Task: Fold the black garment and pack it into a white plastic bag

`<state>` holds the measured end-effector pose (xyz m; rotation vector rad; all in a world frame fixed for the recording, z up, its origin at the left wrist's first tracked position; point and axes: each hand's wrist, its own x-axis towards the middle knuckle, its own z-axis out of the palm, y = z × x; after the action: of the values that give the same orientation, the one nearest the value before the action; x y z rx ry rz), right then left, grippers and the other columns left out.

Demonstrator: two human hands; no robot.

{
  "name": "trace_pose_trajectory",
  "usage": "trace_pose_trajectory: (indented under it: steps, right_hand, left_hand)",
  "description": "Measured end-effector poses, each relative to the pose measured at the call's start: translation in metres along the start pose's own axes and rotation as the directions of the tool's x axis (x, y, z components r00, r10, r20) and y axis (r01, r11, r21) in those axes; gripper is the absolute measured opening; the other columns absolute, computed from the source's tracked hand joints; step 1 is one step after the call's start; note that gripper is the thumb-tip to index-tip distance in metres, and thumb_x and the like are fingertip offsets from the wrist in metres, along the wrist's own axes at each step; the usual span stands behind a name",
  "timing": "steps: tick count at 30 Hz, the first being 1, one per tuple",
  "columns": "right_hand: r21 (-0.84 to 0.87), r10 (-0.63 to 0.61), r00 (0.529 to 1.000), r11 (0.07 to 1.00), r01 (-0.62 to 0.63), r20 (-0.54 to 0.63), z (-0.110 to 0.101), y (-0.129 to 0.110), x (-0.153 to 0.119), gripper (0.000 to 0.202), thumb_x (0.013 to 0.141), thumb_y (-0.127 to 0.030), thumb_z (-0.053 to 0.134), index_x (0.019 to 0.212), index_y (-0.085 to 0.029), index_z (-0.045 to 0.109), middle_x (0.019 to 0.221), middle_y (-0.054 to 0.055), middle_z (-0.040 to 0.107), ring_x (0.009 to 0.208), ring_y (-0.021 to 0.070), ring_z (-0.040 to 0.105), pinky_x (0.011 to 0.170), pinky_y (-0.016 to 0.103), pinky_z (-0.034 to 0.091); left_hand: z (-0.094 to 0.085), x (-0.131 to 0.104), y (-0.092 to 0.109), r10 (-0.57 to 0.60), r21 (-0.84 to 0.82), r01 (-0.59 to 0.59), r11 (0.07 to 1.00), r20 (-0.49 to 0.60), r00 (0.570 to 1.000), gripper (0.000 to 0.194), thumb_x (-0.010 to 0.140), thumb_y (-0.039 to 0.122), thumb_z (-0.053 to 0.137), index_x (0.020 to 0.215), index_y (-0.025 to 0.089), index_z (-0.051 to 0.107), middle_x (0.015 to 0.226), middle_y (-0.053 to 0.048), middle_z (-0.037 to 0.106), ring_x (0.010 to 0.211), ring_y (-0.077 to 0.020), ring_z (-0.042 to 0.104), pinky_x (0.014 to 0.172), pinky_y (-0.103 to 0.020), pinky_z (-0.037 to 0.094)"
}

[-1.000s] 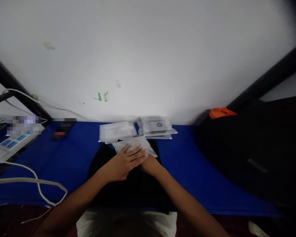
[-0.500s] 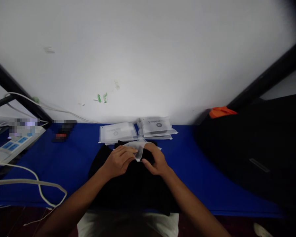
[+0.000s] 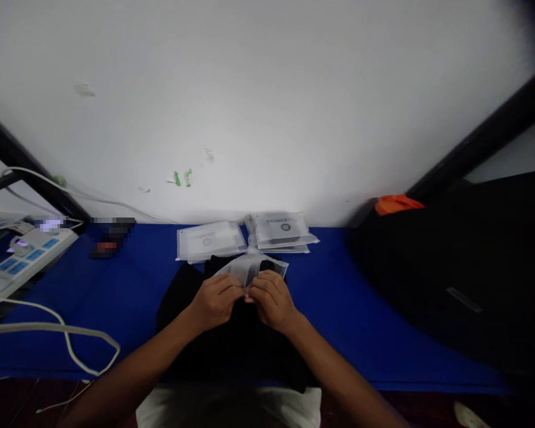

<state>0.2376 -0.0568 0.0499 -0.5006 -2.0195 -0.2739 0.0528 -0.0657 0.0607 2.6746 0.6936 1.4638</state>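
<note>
A frosted zip bag (image 3: pixel 237 266) with dark printing is held up over a heap of black cloth (image 3: pixel 182 295). My left hand (image 3: pixel 220 299) is closed, pinching the bag's near edge. Close beside it, almost touching, my right hand (image 3: pixel 271 298) is closed on the same edge. A dark item shows through the bag between the hands; its kind I cannot make out. The fingertips partly hide the bag's slider and opening.
Behind the hands lie a flat zip bag (image 3: pixel 211 239) and a stack of filled zip bags (image 3: pixel 282 229). A power strip (image 3: pixel 31 260) with white cables (image 3: pixel 66 333) is at left. A large black bag (image 3: pixel 446 267) stands at right on the blue table (image 3: pixel 339 333).
My right hand has come out of the bag's mouth and closed on its edge beside my left hand. The hands are nearer together. The view has shifted slightly.
</note>
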Motion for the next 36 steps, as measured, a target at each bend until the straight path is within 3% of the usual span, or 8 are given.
trace_pose_trajectory:
  steps: [4,8,15,18,22,27,32,36]
  right_hand:
    - [-0.05,0.022,1.0,0.999,-0.021,0.015,-0.001,0.003,0.001,0.007,0.095,-0.018,0.053,0.096,-0.02,0.059,0.082,0.004,0.068,0.082,0.018,0.061,0.083,0.036,0.051]
    - [-0.15,0.088,0.996,0.985,-0.082,0.035,-0.009,0.023,-0.003,0.006,0.093,-0.016,0.056,0.097,-0.02,0.059,0.086,0.005,0.069,0.087,0.0199,0.06,0.083,0.037,0.048]
    - [-0.245,0.332,0.93,0.926,-0.289,0.16,-0.032,0.065,-0.013,0.01,0.097,-0.021,0.049,0.094,-0.021,0.059,0.091,0.008,0.067,0.09,0.0235,0.06,0.079,0.039,0.048]
    - [-0.141,0.347,0.906,0.936,-0.322,0.243,-0.037,0.064,-0.012,0.014,0.096,-0.028,0.052,0.105,-0.02,0.058,0.099,0.01,0.066,0.094,0.025,0.061,0.083,0.042,0.05]
    - [-0.011,0.293,0.857,0.948,-0.319,0.424,-0.035,0.048,-0.006,0.053,0.086,-0.039,0.067,0.131,-0.018,0.048,0.122,0.015,0.063,0.111,0.0291,0.059,0.093,0.047,0.049]
    - [0.139,0.198,0.77,0.927,-0.348,0.606,-0.02,0.028,0.0,0.04,0.082,-0.009,0.054,0.122,-0.016,0.058,0.106,0.011,0.07,0.094,0.0219,0.066,0.08,0.035,0.054]
    - [0.08,0.202,0.818,0.954,-0.288,0.538,-0.027,0.037,0.005,0.05,0.074,-0.005,0.047,0.122,-0.016,0.058,0.104,0.011,0.071,0.092,0.0231,0.066,0.077,0.034,0.054]
    - [-0.234,0.305,0.884,0.944,-0.232,0.354,-0.039,0.07,0.018,0.061,0.074,-0.004,0.046,0.133,-0.018,0.052,0.126,0.012,0.063,0.118,0.0274,0.057,0.097,0.042,0.046]
  left_hand:
    - [-0.002,-0.001,-0.002,-0.02,-0.036,0.017,0.999,-0.071,0.997,0.02,0.088,0.001,0.048,0.093,0.017,0.06,0.08,-0.004,0.066,0.076,-0.0142,0.064,0.066,-0.026,0.057]
    - [-0.015,0.001,-0.007,-0.037,-0.002,0.037,0.999,-0.194,0.98,0.018,0.087,0.002,0.053,0.094,0.017,0.061,0.08,-0.004,0.065,0.075,-0.0136,0.065,0.065,-0.025,0.057]
    - [-0.035,0.004,-0.015,-0.116,0.044,0.15,0.988,-0.437,0.892,0.016,0.085,0.001,0.06,0.089,0.017,0.061,0.08,-0.003,0.068,0.075,-0.0142,0.067,0.066,-0.026,0.055]
    - [-0.029,0.003,-0.012,-0.164,-0.063,0.151,0.986,-0.418,0.893,0.01,0.089,0.008,0.057,0.091,0.018,0.059,0.079,-0.002,0.067,0.075,-0.0143,0.067,0.064,-0.026,0.056]
    - [-0.019,0.002,-0.004,-0.12,-0.212,0.056,0.976,-0.307,0.944,0.01,0.093,0.011,0.051,0.096,0.017,0.058,0.081,-0.004,0.067,0.075,-0.0147,0.068,0.063,-0.028,0.057]
    - [-0.015,0.002,0.002,-0.014,-0.222,-0.03,0.975,-0.192,0.981,0.009,0.094,0.013,0.051,0.097,0.018,0.057,0.081,-0.004,0.067,0.075,-0.0143,0.067,0.065,-0.028,0.058]
    - [-0.021,0.007,0.004,-0.003,0.051,0.021,0.998,-0.333,0.943,0.015,0.089,0.013,0.06,0.102,0.019,0.059,0.09,-0.005,0.063,0.084,-0.0171,0.063,0.073,-0.034,0.057]
    - [-0.024,0.007,0.0,-0.044,0.27,0.195,0.943,-0.478,0.877,0.019,0.083,0.009,0.064,0.099,0.019,0.061,0.101,-0.008,0.058,0.094,-0.02,0.058,0.078,-0.035,0.054]
